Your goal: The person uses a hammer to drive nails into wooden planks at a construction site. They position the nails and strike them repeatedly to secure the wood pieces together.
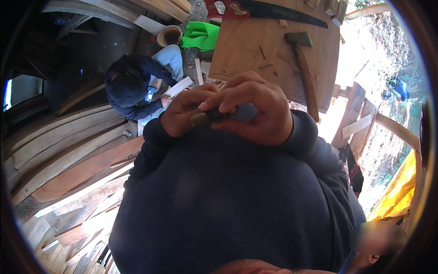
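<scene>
In front of my chest, both hands are closed around a small object (200, 120) with a tan, rounded end and a dark middle. Its kind is hard to make out because fingers cover much of it. The fingers of my left hand (185, 111) wrap its left side. My right hand (269, 109) pinches the other side between thumb and curled fingers. Just beyond my hands is a wooden tabletop (246, 50), with a hatchet-like tool (305, 68) with a wooden handle and a few nails (262, 52) on it.
A handsaw (278, 12) with a red handle lies at the table's far edge. At left, a crouching person (130, 86) holds a light wood piece (179, 86). Long planks (68, 137) fill the left side. A bucket (169, 35) and green cloth (200, 35) stand beyond. Another person (365, 260) appears lower right.
</scene>
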`<state>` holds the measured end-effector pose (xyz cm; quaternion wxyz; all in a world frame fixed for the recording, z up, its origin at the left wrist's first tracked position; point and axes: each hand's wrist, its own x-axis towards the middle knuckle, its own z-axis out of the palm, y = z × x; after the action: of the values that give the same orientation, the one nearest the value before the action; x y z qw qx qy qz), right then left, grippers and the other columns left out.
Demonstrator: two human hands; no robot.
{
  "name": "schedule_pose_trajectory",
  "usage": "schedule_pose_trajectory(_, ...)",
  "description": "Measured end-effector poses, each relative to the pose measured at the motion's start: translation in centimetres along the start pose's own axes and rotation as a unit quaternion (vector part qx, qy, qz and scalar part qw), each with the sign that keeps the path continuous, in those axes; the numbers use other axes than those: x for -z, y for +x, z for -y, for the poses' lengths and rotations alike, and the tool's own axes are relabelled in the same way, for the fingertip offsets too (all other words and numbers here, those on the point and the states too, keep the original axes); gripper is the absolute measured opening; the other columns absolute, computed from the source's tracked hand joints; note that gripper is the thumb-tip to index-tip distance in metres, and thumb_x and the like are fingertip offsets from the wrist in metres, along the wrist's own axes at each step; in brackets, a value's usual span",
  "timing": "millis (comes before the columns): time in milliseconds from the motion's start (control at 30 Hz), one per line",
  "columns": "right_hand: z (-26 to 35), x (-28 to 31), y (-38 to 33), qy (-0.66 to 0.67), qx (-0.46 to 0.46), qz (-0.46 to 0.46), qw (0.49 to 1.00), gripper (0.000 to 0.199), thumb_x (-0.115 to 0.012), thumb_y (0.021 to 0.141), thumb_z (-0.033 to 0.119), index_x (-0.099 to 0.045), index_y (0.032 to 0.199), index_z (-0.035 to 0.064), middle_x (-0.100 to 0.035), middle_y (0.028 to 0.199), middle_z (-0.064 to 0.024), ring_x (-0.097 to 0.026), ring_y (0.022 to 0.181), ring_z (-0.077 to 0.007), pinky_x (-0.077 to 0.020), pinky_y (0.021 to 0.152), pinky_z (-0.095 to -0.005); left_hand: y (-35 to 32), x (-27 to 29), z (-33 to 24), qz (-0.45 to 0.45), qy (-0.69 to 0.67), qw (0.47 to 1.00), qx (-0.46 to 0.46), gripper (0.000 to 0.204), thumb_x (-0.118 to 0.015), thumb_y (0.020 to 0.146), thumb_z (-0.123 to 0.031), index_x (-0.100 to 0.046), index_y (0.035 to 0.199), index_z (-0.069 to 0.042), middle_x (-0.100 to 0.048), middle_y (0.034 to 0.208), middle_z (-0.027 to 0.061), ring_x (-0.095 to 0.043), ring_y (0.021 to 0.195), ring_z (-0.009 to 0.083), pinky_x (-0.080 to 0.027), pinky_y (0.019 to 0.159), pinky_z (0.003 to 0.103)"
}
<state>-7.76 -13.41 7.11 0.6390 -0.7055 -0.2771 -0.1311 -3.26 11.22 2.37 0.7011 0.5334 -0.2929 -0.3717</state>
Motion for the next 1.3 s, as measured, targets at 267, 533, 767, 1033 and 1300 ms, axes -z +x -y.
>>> schedule_pose_trajectory(267, -1.2, 0.1, -0.4, -0.036, 0.022, 0.037, 0.998, 0.038, -0.095, 0.078, 0.013, -0.070, 0.106, 0.0156, -0.077, 0.099, -0.0017, -0.071, 0.091, -0.0257, -0.0510, 0.087, -0.0397, -0.1, 0.1, -0.1, 0.009, 0.021, 0.999, -0.031, 0.064, -0.063, 0.102, -0.058, -0.065, 0.139, -0.006, -0.063, 0.127, 0.0129, -0.061, 0.121, 0.0248, -0.047, 0.104, 0.038)
schedule_pose_trajectory(533, -1.2, -0.3, -0.6, -0.075, 0.075, 0.068, 0.992, 0.042, -0.095, 0.080, 0.015, -0.064, 0.109, 0.0157, -0.083, 0.106, 0.0012, -0.075, 0.101, -0.0206, -0.0504, 0.091, -0.0384, -1.6, -2.0, -1.4, -0.052, -0.016, 0.994, 0.091, 0.116, -0.054, 0.083, -0.097, -0.054, 0.147, 0.000, -0.060, 0.135, 0.0136, -0.056, 0.134, 0.0263, -0.044, 0.114, 0.042)
schedule_pose_trajectory(767, -0.8, -0.5, -0.5, -0.092, 0.091, 0.064, 0.990, 0.042, -0.094, 0.081, 0.018, -0.065, 0.112, 0.0156, -0.083, 0.105, 0.0021, -0.078, 0.104, -0.0204, -0.0503, 0.091, -0.0395, -1.3, -2.0, -0.2, -0.028, -0.050, 0.997, 0.056, 0.108, -0.060, 0.085, -0.091, -0.056, 0.146, -0.002, -0.059, 0.137, 0.0146, -0.058, 0.131, 0.0280, -0.043, 0.113, 0.044)
schedule_pose_trajectory(1033, -1.1, -1.1, -1.0, -0.103, 0.092, 0.055, 0.989, 0.039, -0.093, 0.076, 0.017, -0.073, 0.109, 0.0179, -0.080, 0.106, 0.0045, -0.075, 0.099, -0.0196, -0.0500, 0.084, -0.0393, -1.4, -0.8, 1.0, -0.029, 0.092, 0.995, -0.031, 0.097, -0.061, 0.089, -0.082, -0.059, 0.141, -0.001, -0.060, 0.135, 0.0160, -0.057, 0.130, 0.0312, -0.041, 0.112, 0.047)
schedule_pose_trajectory(1300, -0.4, -1.0, -1.3, -0.090, -0.033, -0.045, 0.994, 0.053, -0.092, 0.076, 0.010, -0.069, 0.123, 0.0091, -0.078, 0.117, -0.0061, -0.074, 0.108, -0.0306, -0.0549, 0.096, -0.0454, 0.1, -1.3, 1.5, -0.038, -0.139, 0.988, -0.050, 0.088, -0.054, 0.088, -0.083, -0.067, 0.125, -0.004, -0.056, 0.108, 0.0087, -0.053, 0.107, 0.0257, -0.040, 0.097, 0.044)
